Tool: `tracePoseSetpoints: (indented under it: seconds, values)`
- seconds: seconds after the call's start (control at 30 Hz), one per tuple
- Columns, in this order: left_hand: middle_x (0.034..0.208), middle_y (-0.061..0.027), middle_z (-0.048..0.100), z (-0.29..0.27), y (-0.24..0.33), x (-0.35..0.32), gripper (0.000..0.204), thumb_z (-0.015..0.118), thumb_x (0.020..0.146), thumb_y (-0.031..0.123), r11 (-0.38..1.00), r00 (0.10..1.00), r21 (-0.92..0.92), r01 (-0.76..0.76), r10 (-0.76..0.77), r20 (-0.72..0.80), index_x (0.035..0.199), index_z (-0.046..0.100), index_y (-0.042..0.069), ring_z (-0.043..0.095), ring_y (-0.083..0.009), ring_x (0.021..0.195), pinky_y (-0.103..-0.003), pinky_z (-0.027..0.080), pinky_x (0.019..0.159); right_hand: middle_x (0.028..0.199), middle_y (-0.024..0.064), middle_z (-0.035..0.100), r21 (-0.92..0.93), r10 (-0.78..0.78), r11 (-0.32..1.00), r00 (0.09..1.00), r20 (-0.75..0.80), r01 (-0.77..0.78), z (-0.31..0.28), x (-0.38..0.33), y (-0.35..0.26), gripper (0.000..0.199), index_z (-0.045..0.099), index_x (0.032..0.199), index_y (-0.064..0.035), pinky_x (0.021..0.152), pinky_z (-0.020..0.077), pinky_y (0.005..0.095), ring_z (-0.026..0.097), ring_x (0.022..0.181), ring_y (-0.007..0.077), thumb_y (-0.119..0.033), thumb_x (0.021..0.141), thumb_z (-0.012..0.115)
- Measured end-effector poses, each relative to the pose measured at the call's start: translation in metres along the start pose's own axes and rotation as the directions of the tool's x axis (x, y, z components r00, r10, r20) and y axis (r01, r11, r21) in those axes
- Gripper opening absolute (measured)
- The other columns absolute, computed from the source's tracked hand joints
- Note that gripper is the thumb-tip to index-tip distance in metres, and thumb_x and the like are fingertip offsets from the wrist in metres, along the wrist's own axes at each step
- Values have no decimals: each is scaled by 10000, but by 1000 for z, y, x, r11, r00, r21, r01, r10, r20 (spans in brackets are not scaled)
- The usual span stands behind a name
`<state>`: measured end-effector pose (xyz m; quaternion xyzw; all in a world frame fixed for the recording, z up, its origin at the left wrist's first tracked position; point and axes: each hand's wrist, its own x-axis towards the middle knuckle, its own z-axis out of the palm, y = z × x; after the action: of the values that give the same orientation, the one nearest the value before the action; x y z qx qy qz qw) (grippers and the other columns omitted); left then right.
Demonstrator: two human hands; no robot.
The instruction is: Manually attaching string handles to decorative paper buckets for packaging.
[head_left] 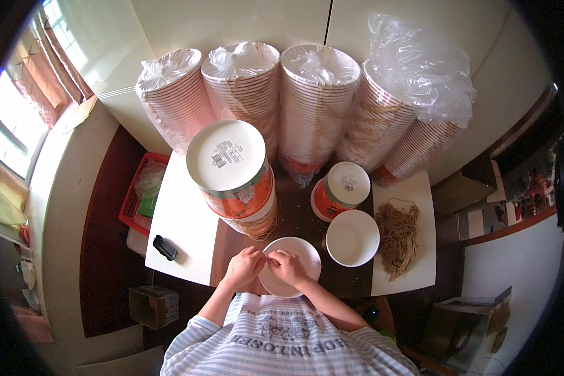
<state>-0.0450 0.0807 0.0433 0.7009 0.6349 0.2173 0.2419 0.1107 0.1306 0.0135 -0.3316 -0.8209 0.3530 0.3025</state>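
A white paper bucket (307, 250) stands mouth up at the table's near edge. At its left rim my left hand (245, 268) is closed, fingertips pinched together. My right hand (286, 266) reaches over the bucket's mouth, also closed in a pinch, its fingertips close to those of the left. Whatever sits between the fingers is too small to make out. Just right of them is another white paper bucket (352, 238), mouth up. Behind that, an orange bucket (339, 191) rests upside down, its white base showing.
Upside-down orange buckets (232, 169) are stacked at the left, with brown strands around the lower part. A brown twine bundle (398, 238) lies at the right. Plastic-wrapped bucket stacks (316, 113) line the back. A small black object (165, 247) lies near the left edge, beyond which stands a red basket (131, 200).
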Motion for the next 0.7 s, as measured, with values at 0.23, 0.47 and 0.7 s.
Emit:
tracePoseSetpoints:
  seconds: [0.23, 0.47, 0.7]
  values:
    - [838, -137, 573, 13, -15, -1, 120, 551, 753, 81, 962, 969, -201, 185, -213, -126, 851, 580, 19, 584, -290, 775, -336, 478, 652, 597, 96, 552, 135, 217, 968, 975, -36, -211, 15, 1, 13, 70, 555, 723, -46, 495, 435, 317, 575, 548, 216, -72, 699, 615]
    - [827, -190, 605, 26, -24, -2, 176, 500, 791, 76, 898, 963, -385, 213, -259, -72, 933, 580, 12, 595, -334, 787, -375, 482, 672, 562, 78, 545, 81, 250, 965, 968, -11, -249, 18, 6, 13, 73, 565, 725, -60, 475, 429, 317, 562, 504, 200, -100, 694, 619]
    - [800, -188, 607, 23, -23, -2, 172, 493, 793, 73, 901, 965, -381, 206, -252, -76, 927, 585, 15, 602, -332, 767, -374, 487, 655, 579, 90, 559, 49, 250, 968, 967, -41, -248, 18, 8, 11, 56, 572, 723, -77, 481, 434, 347, 573, 522, 231, -120, 703, 601]
